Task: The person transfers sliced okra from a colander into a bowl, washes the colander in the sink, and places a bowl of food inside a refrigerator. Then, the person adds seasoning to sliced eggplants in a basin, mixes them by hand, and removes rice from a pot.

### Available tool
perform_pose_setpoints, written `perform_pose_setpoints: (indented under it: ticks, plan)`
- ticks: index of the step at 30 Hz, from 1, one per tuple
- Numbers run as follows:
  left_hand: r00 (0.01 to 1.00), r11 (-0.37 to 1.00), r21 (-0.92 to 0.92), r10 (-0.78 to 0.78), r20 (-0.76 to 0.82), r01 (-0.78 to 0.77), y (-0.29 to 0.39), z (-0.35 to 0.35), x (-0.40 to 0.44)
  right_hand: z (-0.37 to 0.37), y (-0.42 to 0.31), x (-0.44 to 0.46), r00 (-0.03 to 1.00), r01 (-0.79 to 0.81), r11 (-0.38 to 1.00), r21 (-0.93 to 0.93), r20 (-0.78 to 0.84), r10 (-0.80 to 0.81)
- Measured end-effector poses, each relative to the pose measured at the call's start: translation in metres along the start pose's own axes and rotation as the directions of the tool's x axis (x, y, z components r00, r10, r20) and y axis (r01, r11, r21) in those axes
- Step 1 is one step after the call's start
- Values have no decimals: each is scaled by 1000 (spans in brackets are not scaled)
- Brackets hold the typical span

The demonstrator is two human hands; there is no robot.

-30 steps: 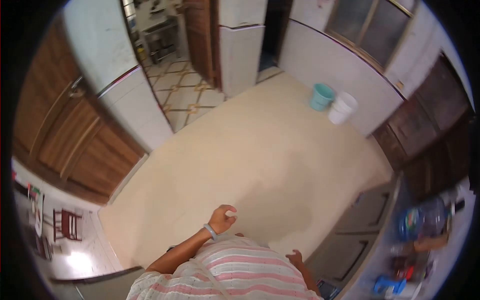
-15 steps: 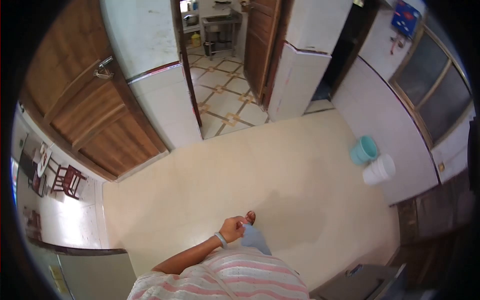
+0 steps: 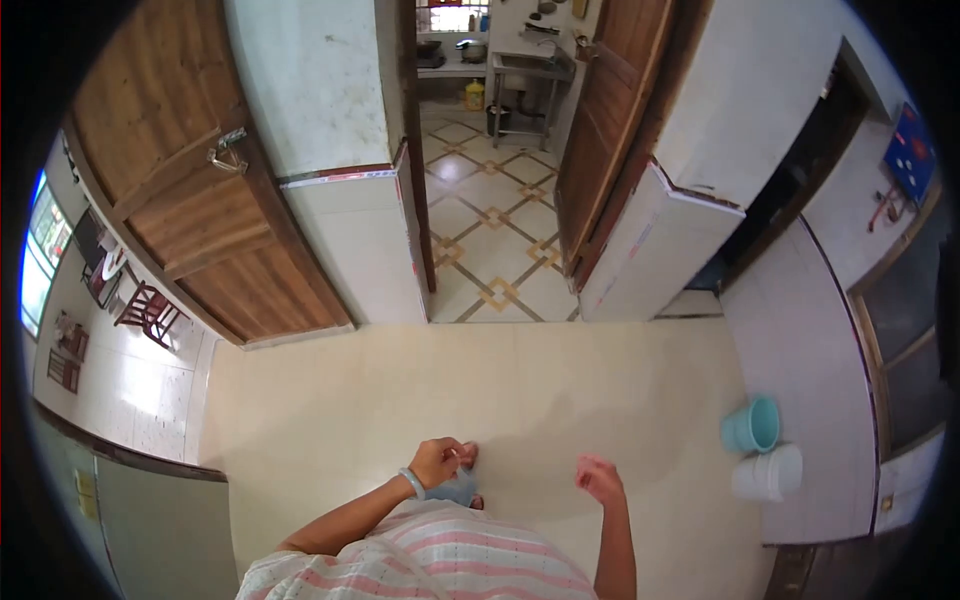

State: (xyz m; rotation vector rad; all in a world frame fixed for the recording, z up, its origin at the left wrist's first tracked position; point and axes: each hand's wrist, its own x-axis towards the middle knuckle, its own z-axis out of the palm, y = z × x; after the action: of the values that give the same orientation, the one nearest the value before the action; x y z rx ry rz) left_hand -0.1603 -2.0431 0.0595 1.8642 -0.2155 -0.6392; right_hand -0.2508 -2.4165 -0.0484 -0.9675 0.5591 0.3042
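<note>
My left hand (image 3: 437, 462), with a pale bracelet (image 3: 412, 483) at its wrist, is held in front of my body above one foot. Its fingers are curled and pressed together; whether anything small is in them I cannot make out. Off to the right, my right hand (image 3: 598, 478) hangs over the floor with its fingers curled in. Nothing shows in it, and it touches nothing. A pink-and-white striped top (image 3: 470, 555) covers my body below both hands.
Ahead, a doorway with an open wooden door (image 3: 620, 130) leads onto a patterned tile floor (image 3: 490, 225) and a metal sink stand (image 3: 525, 70). Another wooden door (image 3: 200, 200) is at left. A teal bucket (image 3: 750, 427) and a white bucket (image 3: 768, 473) stand by the right wall.
The view has shifted forward, bringing the doorway closer and showing more of the room beyond. My right hand has come into view; my left hand stays curled in front of me.
</note>
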Motion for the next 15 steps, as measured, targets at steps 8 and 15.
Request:
perform_pose_setpoints:
  ticks: [8,15]
  plan:
    - [999,989,-149,6,-54,-14,31,-21,191,-39,-87,200,930,354,668,-655,167,-329]
    - [966,977,173,163,-202,-129,104,-87,362,-57,-150,290,876,-123,971,-207,-482,8]
